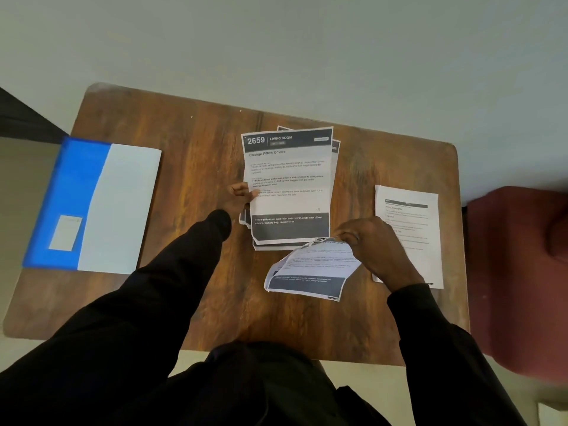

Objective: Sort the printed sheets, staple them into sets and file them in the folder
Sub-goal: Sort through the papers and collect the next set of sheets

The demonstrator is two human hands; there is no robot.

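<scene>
A stack of printed sheets lies in the middle of the wooden table; its top page reads "2659 Living Room, Change Pillow Covers". My left hand pinches the stack's left edge. Just in front of the stack, my right hand grips the top edge of a loose sheet, which curls and hangs toward me. Another printed sheet lies flat at the right of the table, partly under my right wrist. A blue and white folder lies shut at the left. No stapler is in view.
A dark red upholstered seat stands right of the table. A pale floor surrounds the table. The folder's blue edge hangs over the table's left side. Bare wood shows between folder and stack.
</scene>
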